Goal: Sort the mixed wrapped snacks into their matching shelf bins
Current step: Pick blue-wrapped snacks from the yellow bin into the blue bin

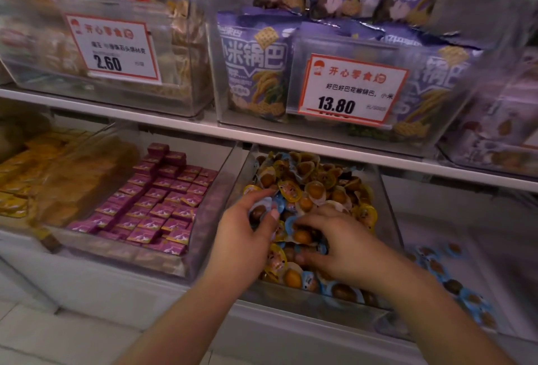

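Both my hands dig the mixed bin [388,204]: left hand [247,227] clutches blue-wrapped snacks [263,208]; right hand [337,243], at three o'clock, claws unclearly. Overfull fistfuls could spill.

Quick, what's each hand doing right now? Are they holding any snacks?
Left hand: fingers curled round a blue-wrapped snack from the mixed bin.
Right hand: fingers bent down into the snack pile; whether it grips one cannot be told.
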`<state>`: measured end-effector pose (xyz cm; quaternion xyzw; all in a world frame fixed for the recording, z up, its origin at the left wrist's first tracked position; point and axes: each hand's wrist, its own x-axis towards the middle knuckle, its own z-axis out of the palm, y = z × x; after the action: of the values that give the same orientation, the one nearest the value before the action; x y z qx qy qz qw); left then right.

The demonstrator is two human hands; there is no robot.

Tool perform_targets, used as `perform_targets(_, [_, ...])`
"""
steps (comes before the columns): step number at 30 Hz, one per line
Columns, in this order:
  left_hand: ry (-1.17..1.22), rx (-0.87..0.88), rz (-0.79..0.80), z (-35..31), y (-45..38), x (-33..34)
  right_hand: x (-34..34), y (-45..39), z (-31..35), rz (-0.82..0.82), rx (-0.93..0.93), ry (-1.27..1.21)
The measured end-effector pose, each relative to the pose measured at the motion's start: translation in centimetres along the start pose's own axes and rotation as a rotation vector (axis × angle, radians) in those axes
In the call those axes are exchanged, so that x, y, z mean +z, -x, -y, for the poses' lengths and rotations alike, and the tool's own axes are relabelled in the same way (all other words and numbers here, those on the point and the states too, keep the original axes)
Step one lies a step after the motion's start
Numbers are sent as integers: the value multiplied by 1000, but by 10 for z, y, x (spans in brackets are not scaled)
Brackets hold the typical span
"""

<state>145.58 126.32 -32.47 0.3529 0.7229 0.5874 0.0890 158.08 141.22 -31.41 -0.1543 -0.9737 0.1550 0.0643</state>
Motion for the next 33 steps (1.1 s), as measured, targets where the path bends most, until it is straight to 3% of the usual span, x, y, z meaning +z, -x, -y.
perform_targets(6, [-57, -4, 30, 2, -6, 7, 1, 3, 1, -111, 43, -76])
perform_targets(10, [-50, 6, 51, 7, -9, 5, -6, 1, -2, -183, 143, -251])
perform_targets(14, [-370, 255, 116, 11, -12, 0, -15, 1, -5, -239, 222, -155])
perform_targets(17, [-525, 331, 222, 10, -17, 9, -20, 5, 0, -327, 204, -50])
perform_targets(19, [-580, 327, 295, 9, -19, 21, -21, 11, 1, -302, 154, 19])
perform_targets(23, [-673, 295, 362, 16, -18, 36, -11, 18, 6, -81, 74, 43])
perform_targets(29, [-576, 248, 353, 15, -23, 31, 9, 13, 9, -57, 68, 66])
perform_targets(33, [-412, 233, 209, 14, -24, 18, 10, 12, 6, -194, 99, -34])
